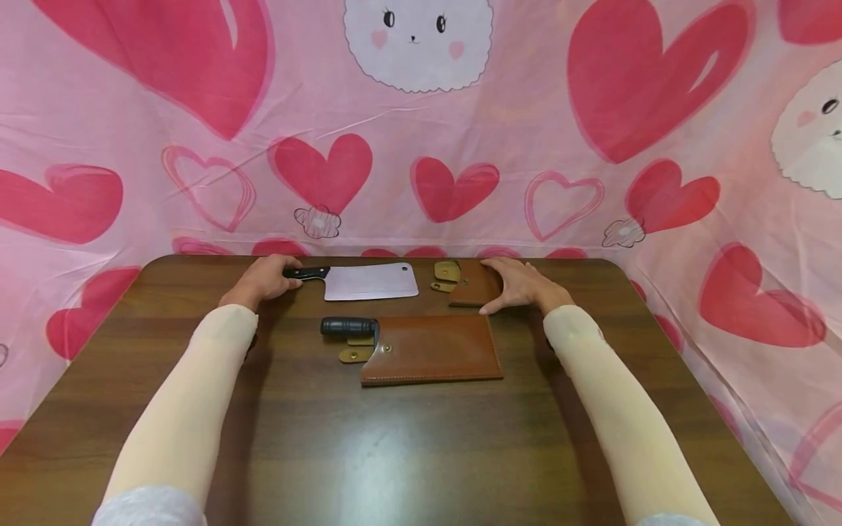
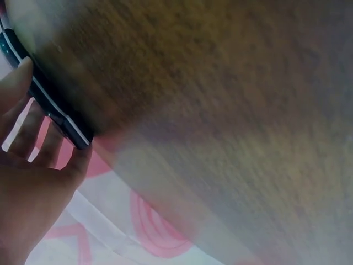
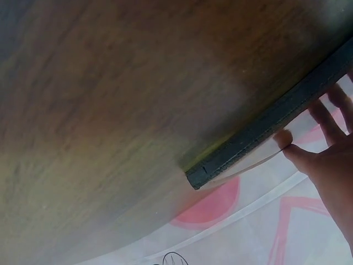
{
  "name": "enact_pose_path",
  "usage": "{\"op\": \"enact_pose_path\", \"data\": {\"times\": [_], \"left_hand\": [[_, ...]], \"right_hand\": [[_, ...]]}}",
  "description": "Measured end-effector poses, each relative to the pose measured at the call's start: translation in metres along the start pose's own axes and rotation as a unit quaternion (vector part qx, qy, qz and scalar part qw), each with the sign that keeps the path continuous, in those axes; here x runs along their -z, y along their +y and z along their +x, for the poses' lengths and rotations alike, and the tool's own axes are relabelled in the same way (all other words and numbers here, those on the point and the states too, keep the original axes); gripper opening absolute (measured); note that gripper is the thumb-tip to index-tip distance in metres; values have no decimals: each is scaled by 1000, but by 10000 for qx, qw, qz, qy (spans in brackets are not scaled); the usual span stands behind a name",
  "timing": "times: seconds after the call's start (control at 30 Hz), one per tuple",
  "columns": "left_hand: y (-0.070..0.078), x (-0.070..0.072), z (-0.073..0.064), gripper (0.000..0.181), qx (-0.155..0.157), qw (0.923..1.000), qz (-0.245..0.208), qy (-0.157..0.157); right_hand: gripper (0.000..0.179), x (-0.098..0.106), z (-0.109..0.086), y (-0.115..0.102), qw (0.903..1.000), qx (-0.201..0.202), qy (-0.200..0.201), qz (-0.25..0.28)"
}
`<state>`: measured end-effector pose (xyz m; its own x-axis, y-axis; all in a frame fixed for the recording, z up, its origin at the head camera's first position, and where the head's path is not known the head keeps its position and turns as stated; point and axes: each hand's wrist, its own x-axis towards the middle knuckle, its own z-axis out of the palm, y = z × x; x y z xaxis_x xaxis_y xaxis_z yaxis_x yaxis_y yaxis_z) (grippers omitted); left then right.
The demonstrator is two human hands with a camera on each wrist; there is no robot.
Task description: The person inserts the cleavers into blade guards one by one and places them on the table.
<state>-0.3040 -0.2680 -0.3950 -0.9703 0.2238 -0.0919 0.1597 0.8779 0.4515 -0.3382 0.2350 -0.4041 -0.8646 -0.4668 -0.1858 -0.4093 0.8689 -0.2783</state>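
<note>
At the back left of the table, my left hand (image 1: 266,280) holds the butt end of a cleaver's black handle (image 1: 305,272) between thumb and fingers. The left wrist view shows the thumb against the handle (image 2: 47,94). Its pale, flat blade (image 1: 371,283) points right. My right hand (image 1: 520,283) spans the end of a small brown leather knife sheath (image 1: 473,283), thumb at the near edge and fingers at the far edge. In the right wrist view, fingers meet the sheath's edge (image 3: 259,121). The thumb is not visible there.
Nearer the front lies a larger cleaver with a black handle (image 1: 349,326), its blade inside a brown leather sheath (image 1: 434,349) with a snap strap. The table's back edge meets a pink heart-patterned cloth (image 1: 513,131). Bare wood (image 1: 388,453) spreads in front.
</note>
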Motion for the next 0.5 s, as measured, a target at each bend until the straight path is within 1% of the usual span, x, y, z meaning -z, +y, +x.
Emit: {"op": "enact_pose_path", "data": {"times": [0.13, 0.27, 0.5], "left_hand": [[0, 0, 1, 35, -77, 9999, 40, 82], [-3, 2, 1, 34, -311, 9993, 119, 190], [-7, 0, -1, 34, -551, 9982, -29, 236]], "right_hand": [[118, 0, -1, 0, 10000, 31, 7, 11], [117, 1, -2, 0, 10000, 76, 47, -21], [114, 0, -2, -1, 9993, 220, 135, -251]]}}
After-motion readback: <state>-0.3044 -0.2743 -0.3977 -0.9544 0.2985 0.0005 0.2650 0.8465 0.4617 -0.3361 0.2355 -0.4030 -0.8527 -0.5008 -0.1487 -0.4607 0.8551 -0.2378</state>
